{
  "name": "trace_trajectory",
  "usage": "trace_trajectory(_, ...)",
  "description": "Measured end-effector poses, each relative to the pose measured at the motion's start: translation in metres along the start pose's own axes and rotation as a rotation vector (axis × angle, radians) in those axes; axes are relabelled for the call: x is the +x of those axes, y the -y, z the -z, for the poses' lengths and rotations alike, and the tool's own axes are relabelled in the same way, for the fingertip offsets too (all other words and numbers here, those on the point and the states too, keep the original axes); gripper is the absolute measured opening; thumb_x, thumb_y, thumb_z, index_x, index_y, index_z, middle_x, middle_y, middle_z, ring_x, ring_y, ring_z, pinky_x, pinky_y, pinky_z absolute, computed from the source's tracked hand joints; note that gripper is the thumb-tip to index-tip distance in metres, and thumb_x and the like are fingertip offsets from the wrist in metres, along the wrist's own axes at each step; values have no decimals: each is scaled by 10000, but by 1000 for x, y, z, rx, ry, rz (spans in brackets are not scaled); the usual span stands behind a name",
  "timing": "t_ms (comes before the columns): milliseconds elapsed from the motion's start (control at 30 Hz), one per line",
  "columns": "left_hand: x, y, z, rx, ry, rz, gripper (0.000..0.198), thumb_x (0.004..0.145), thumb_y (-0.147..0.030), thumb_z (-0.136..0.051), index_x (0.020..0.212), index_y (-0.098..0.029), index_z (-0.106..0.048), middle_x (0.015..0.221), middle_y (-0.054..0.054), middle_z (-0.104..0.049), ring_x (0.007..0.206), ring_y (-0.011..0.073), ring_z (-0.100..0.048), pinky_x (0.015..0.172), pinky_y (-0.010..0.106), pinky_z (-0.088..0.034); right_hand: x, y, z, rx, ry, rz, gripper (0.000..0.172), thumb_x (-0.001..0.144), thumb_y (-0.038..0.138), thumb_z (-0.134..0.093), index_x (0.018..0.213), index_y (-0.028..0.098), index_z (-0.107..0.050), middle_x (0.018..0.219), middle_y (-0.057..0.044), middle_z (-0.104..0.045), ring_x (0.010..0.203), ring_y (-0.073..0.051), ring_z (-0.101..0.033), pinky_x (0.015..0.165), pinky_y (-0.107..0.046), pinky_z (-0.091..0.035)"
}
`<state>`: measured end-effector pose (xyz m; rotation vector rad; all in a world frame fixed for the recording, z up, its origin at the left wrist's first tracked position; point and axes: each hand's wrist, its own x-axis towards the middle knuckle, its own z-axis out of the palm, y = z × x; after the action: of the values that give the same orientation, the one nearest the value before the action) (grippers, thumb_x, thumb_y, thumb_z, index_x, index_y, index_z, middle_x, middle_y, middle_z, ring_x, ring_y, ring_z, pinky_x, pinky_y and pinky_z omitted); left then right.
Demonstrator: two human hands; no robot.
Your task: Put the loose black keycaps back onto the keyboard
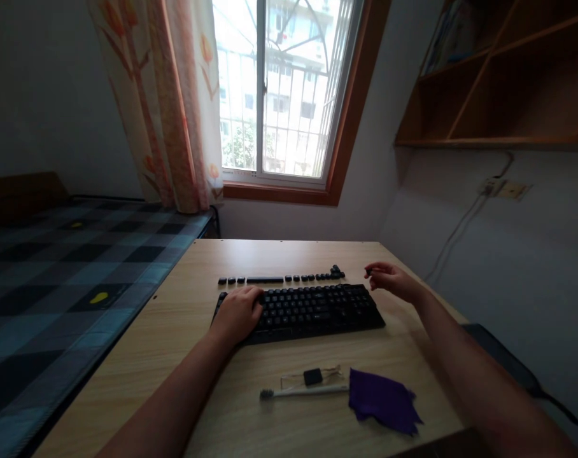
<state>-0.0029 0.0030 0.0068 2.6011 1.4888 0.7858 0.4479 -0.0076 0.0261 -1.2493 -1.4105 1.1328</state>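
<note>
A black keyboard (317, 310) lies on the wooden desk (193, 356). My left hand (239, 313) rests on its left end, fingers curled over the keys. My right hand (391, 280) hovers just past the keyboard's right far corner, pinching a small black keycap (368, 272) between thumb and fingertips. Behind the keyboard, a row of removed black keycaps (282, 278) lies in a line on the desk.
Near the front edge lie a toothbrush (303, 392), a small black tool in a clear wrapper (312, 376) and a purple cloth (382, 401). A bed with a checked cover (55, 273) stands to the left. Window, curtain and wall shelves are behind.
</note>
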Motion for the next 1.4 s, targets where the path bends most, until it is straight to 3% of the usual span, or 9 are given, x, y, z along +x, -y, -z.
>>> trace_trajectory(200,2,0,2,27,33,7,295,863,-186,-492,1084,-175,-688,1149,107,-721,1060,280,-653,992,424,-477,-38,-40,4,74,-113,78,377,720,470,-825,879,201,-615,891,-44,-676,680,-140,-600,639,-303,-497)
trace_trajectory(333,3,2,1,45,36,11,313,865,-202,-481,1102,-168,-683,1155,115,-716,1064,277,-655,988,416,-486,-44,-32,-1,-25,-101,97,396,772,500,-769,945,212,-562,848,-27,-660,600,-116,-530,547,-265,-418)
trace_trajectory(467,4,3,-1,37,34,9,339,860,-222,-471,1116,-155,-684,1168,126,-713,1068,289,-655,983,435,-495,-50,-19,-9,-79,12,50,485,823,549,-706,1118,233,-486,791,-10,-664,560,-118,-511,516,-252,-362)
trace_trajectory(633,4,6,-3,30,31,14,349,855,-240,-472,1116,-158,-687,1173,129,-713,1076,294,-656,980,447,-502,-54,-17,-15,-138,141,67,429,841,539,-707,1058,220,-520,792,-17,-652,656,-144,-554,577,-265,-388)
trace_trajectory(833,4,8,-4,26,23,11,333,855,-244,-477,1101,-169,-689,1165,123,-714,1074,287,-659,978,443,-505,-48,-23,-20,-408,85,188,282,920,477,-610,883,198,-587,682,26,-490,622,-131,-441,577,-274,-336)
trace_trajectory(967,4,6,-3,32,31,17,336,860,-240,-474,1107,-164,-688,1172,123,-712,1081,282,-655,990,436,-499,-50,-22,-25,-527,40,231,165,913,362,-591,949,202,-600,677,37,-464,620,-135,-425,588,-276,-331)
trace_trajectory(1100,4,7,-3,26,27,9,336,858,-237,-473,1106,-161,-688,1171,128,-713,1083,286,-655,987,441,-501,-55,-17,-28,-561,31,225,197,880,293,-609,1046,224,-530,634,77,-376,581,-127,-382,564,-262,-313)
trace_trajectory(1267,4,8,-4,21,21,12,338,852,-245,-482,1107,-168,-689,1163,122,-717,1081,288,-656,992,444,-499,-59,-13,-28,-625,85,201,196,885,334,-636,994,219,-521,761,17,-548,665,-149,-509,607,-277,-401)
trace_trajectory(1400,4,9,-4,25,27,11,336,857,-249,-480,1109,-175,-689,1163,116,-716,1082,284,-655,994,437,-496,-60,-11,-24,-618,132,169,210,910,386,-627,1006,218,-544,824,-11,-602,699,-162,-553,629,-288,-434)
